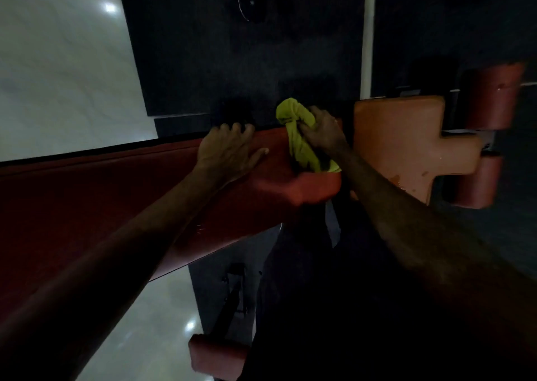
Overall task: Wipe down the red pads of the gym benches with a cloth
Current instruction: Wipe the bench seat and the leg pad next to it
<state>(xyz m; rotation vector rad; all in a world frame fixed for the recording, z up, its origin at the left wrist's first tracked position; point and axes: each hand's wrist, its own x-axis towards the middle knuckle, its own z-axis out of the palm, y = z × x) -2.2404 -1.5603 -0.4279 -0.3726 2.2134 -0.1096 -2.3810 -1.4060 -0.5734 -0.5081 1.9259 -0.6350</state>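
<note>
A: Left hand [229, 151]?
B: Palm down on red pad [116, 206], fingers hooked over its far edge, thumb splayed.
A: Right hand [319, 133]?
B: At its 3 o'clock, arm outstretched, clutching bunched yellow cloth [300, 151] against the pad's end.

The long red pad [101, 206] of the bench runs from the lower left to the middle, above pale glossy floor tiles [58, 61] and a dark mat [247, 61]. The left hand [229, 154] rests palm-down on it, fingers curled over its far edge. A yellow-green cloth [299, 145], held bunched by the right hand [322, 133], lies over the pad's end.
</note>
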